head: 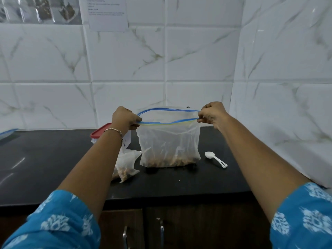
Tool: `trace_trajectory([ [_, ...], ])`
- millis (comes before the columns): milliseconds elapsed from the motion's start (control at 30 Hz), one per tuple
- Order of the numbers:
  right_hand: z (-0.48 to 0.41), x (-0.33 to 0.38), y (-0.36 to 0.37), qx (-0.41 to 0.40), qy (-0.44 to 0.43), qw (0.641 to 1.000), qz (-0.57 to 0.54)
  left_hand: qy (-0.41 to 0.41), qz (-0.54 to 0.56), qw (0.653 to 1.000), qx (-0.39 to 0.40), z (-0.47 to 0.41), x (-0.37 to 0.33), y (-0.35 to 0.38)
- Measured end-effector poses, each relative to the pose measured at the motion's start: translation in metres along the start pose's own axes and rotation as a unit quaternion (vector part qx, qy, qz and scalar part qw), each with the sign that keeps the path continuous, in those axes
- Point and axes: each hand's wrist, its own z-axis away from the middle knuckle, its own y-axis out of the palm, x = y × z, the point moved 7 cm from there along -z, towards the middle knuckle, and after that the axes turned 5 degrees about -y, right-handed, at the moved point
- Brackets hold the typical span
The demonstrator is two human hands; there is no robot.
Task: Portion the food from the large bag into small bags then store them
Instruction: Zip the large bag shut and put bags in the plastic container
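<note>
Black countertop (53,159) at mid-frame bears the large zip bag (170,141); left hand (124,117) and right hand (212,114) pinch opposite ends of its horizontal zip, mouth gaping between.

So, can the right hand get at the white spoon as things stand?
Probably yes: the white spoon lies uncovered on the counter beside the large bag, though the right hand pinches that bag's rim and must release it first.

Large clear bag (170,141) upright, mouth open; small bags (126,164) beside, perhaps filled.
</note>
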Motion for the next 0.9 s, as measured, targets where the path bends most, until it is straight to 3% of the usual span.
trace_trajectory([
  [200,-0.001,0.021,-0.009,-0.029,-0.047,0.995,0.079,-0.011,0.071,0.997,0.018,-0.002,-0.012,-0.003],
  [433,0.010,0.033,-0.003,0.008,-0.098,0.948,0.302,0.044,-0.089,0.995,0.026,-0.003,-0.028,-0.003],
  [633,0.002,0.041,-0.001,0.016,-0.118,0.934,0.336,0.188,-0.236,0.953,-0.043,0.005,-0.058,-0.015],
  [900,0.003,0.055,-0.007,0.008,-0.166,0.889,0.428,0.201,-0.232,0.951,-0.038,0.003,-0.070,-0.017],
])
